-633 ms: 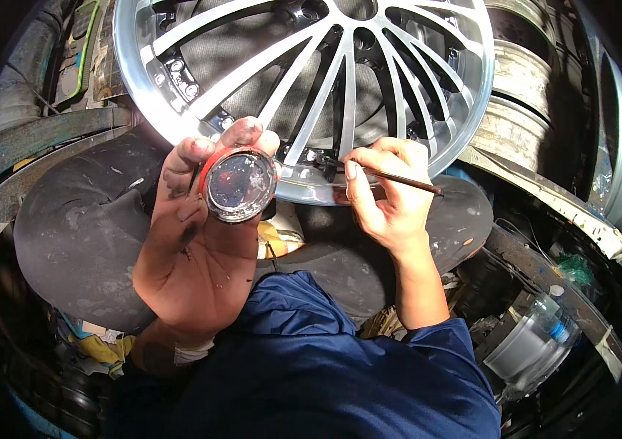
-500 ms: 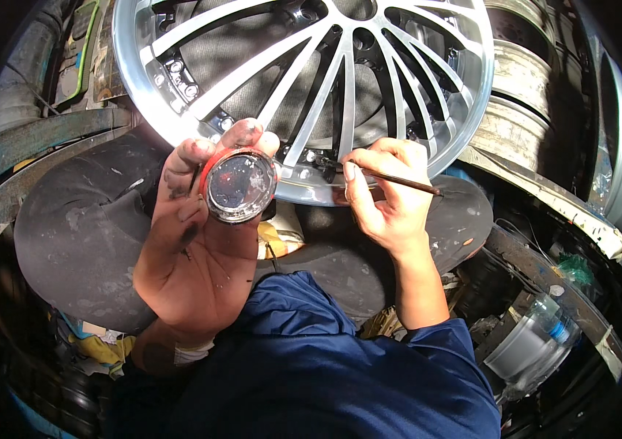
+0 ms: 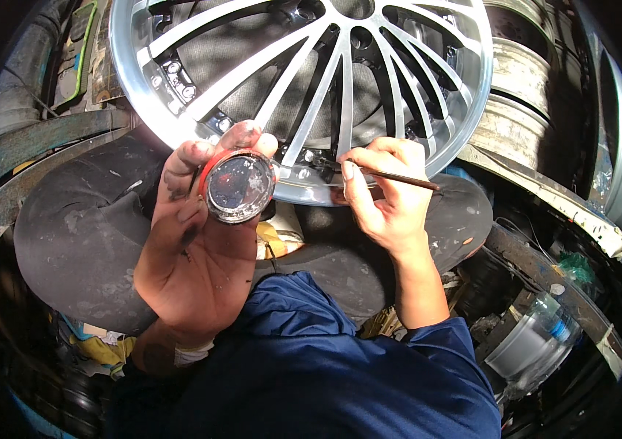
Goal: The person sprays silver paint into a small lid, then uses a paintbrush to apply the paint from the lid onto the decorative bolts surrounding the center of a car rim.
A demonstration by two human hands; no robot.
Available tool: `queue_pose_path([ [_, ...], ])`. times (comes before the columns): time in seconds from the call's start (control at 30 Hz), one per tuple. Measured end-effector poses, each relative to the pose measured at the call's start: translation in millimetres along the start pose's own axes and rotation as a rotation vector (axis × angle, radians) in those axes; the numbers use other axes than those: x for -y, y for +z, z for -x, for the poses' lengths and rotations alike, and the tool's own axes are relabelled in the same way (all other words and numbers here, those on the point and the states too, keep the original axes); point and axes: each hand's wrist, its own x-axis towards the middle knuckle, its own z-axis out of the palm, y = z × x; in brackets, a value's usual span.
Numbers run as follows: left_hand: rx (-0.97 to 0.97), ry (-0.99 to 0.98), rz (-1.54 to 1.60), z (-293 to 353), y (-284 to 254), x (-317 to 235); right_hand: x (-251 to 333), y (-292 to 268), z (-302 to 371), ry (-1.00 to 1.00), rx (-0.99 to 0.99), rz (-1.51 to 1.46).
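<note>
A silver and black multi-spoke wheel rim [image 3: 323, 110] lies tilted in front of me, its near edge by my legs. My left hand [image 3: 201, 249], palm up and smudged with dark stains, holds a small round red-edged paint tin [image 3: 241, 186] just in front of the rim's near lip. Dark paint and pale flecks show inside the tin. Pinched in the fingers of my right hand [image 3: 391, 194] is a thin dark paintbrush [image 3: 402, 178]. Its tip reaches the near part of the rim, between the spoke ends and the outer lip. My fingers partly cover the brush.
Several worn wheel rims [image 3: 513, 99] are stacked at the far right. A clear plastic bottle [image 3: 551, 322] lies at the lower right beside metal frame parts. On the left a curved blue metal edge [image 3: 40, 143] runs past my knee, above a yellow cloth [image 3: 106, 353].
Almost nothing differs. The wheel rim and the tin have shifted very slightly to the left, and my right hand with the brush has moved a touch left.
</note>
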Motion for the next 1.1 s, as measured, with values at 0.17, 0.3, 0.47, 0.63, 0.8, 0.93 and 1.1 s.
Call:
queue_pose_path([
  [0.17, -0.133, -0.037, -0.021, -2.1, 7.1, 4.8, 7.9, -14.0, -0.4, 0.12, -0.322, -0.315],
  [0.3, -0.132, -0.081, -0.027, -1.7, 12.4, 8.2, 23.4, -31.9, -3.8, -0.07, -0.422, -0.61],
  [0.47, -0.12, -0.11, -0.028, -3.1, 16.0, 10.9, 34.6, -40.8, -13.9, -0.099, -0.117, -0.391],
  [0.63, -0.138, -0.149, -0.091, -1.8, 17.2, 12.0, 36.6, -37.2, -15.8, -0.079, -0.074, -0.392],
  [0.8, -0.107, -0.16, -0.094, -2.7, 15.4, 12.0, 35.9, -35.0, -10.9, -0.017, -0.085, -0.411],
  [0.93, -0.089, -0.163, -0.083, -3.1, 14.2, 11.9, 34.7, -34.8, -9.7, -0.013, -0.049, -0.408],
  [1.1, -0.12, -0.167, -0.147, -2.1, 14.9, 11.5, 34.5, -32.5, -10.4, -0.035, -0.073, -0.379],
])
